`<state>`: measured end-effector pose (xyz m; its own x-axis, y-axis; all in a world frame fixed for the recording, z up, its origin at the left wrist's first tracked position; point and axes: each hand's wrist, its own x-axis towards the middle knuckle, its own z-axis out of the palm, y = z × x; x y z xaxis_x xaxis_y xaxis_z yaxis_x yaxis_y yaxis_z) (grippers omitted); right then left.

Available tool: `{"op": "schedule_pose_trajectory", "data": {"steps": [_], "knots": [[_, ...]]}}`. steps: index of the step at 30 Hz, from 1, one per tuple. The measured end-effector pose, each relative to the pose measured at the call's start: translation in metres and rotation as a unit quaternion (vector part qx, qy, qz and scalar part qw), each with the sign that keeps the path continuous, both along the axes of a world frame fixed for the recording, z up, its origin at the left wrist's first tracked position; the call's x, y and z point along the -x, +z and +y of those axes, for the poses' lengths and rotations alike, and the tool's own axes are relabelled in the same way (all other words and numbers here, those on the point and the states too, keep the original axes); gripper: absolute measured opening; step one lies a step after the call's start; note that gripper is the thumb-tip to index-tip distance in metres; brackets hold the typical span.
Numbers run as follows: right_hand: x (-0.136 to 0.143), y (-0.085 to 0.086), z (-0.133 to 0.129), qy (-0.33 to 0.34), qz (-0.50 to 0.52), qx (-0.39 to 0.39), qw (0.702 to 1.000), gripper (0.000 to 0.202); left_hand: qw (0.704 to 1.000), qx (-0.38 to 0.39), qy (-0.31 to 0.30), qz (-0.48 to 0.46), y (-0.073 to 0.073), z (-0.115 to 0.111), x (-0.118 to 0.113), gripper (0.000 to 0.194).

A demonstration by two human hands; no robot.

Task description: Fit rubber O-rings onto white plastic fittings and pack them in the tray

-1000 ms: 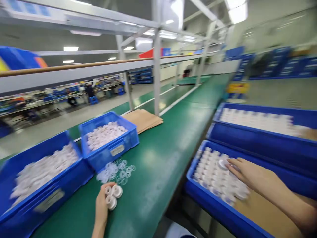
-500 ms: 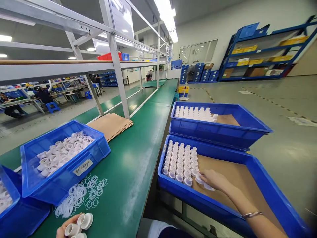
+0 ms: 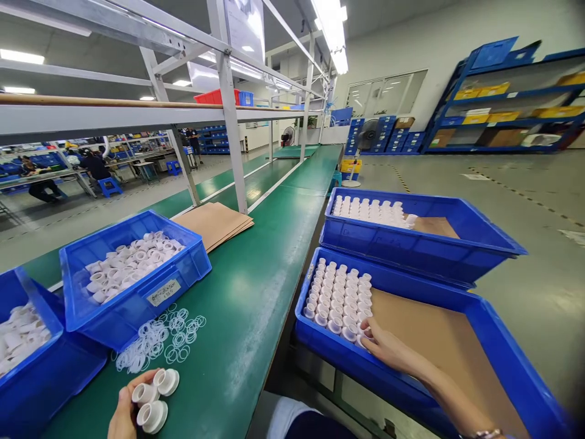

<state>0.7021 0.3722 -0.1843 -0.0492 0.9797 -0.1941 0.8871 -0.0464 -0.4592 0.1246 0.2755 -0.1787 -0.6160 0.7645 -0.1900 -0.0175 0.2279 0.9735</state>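
A long green-topped workbench [image 3: 228, 329] runs from near left to the far middle, with a pale grey metal frame [image 3: 234, 140] standing along its left side. At far right is a blue metal shelving rack [image 3: 487, 125] with yellow and blue bins.

To the right of the bench, a large rectangular blue plastic crate [image 3: 338, 353] sits near, lined with brown card; upright white flanged plastic fittings [image 3: 336, 292] stand in close rows across its left part. A similar blue crate [image 3: 402, 249] lies just beyond, its left part also filled with white fittings.

On the bench's left side, a labelled blue plastic bin [image 3: 128, 320] holds a loose heap of white parts, and another blue bin [image 3: 46, 387] of them stands nearer, at the left edge. A stack of flat brown sheets [image 3: 214, 222] lies just beyond the labelled bin.

The right hand [image 3: 384, 344] reaches into the near crate, fingers close together at a fitting on the near right end of the rows; whether they grip it cannot be told. The left hand [image 3: 123, 414], over the bench at near left, holds three white flanged fittings [image 3: 153, 417] in a cluster. Just beyond it, thin translucent rings [image 3: 146, 347] lie loosely piled on the green surface beside the labelled bin.
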Motion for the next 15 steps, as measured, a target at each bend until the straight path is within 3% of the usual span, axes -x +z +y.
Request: {"op": "schedule_pose_trajectory", "data": {"steps": [4,7,11,15], "knots": [[0.012,0.012,0.010,0.024,-0.034,-0.016,0.999,0.006,0.998,-0.007,-0.034,0.045,0.003,-0.005,0.001,0.072],[0.051,0.024,0.031,0.074,-0.092,-0.080,0.990,0.016,0.998,-0.037,-0.038,0.041,0.012,-0.011,-0.004,0.072],[0.168,0.045,0.038,0.281,-0.009,-0.178,0.943,0.029,0.995,-0.079,-0.044,0.032,0.019,-0.010,-0.016,0.067],[0.286,0.054,0.006,0.501,0.123,-0.214,0.830,0.028,0.993,-0.115,-0.024,0.013,0.019,-0.010,-0.023,0.067]]}}
